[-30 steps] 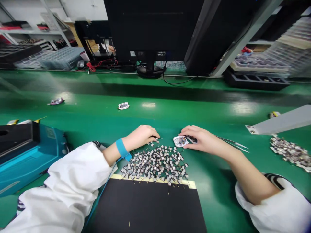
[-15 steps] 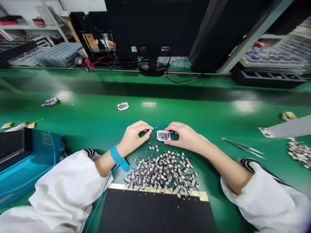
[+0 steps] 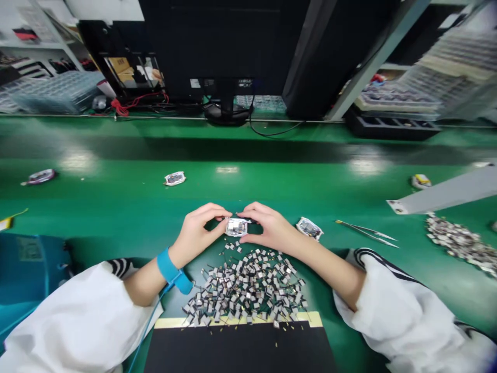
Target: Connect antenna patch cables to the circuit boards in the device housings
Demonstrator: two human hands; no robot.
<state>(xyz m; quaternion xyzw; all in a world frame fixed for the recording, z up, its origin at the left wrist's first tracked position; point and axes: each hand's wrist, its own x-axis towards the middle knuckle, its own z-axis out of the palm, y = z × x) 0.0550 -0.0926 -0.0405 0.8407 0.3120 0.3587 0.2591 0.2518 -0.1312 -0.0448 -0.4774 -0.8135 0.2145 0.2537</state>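
A small circuit board in a white frame is held up between my two hands, above the green bench. My right hand grips its right end between thumb and fingers. At its left end, the thumb and fingertips of my left hand are closed on the edge; whether a small part is also pinched there is hidden. A blue wrist strap is on my left wrist. Just below the hands lies a pile of small grey wired components, with a few apart at its top.
Beyond my right forearm lies another white-framed board, then tweezers and a heap of small parts. One more board sits farther back. A black mat is in front, a blue bin at left, a monitor behind.
My left hand has come to the board's left end from a short distance away. A light patch now shows on the board. The view has shifted right, uncovering the board past my right forearm.
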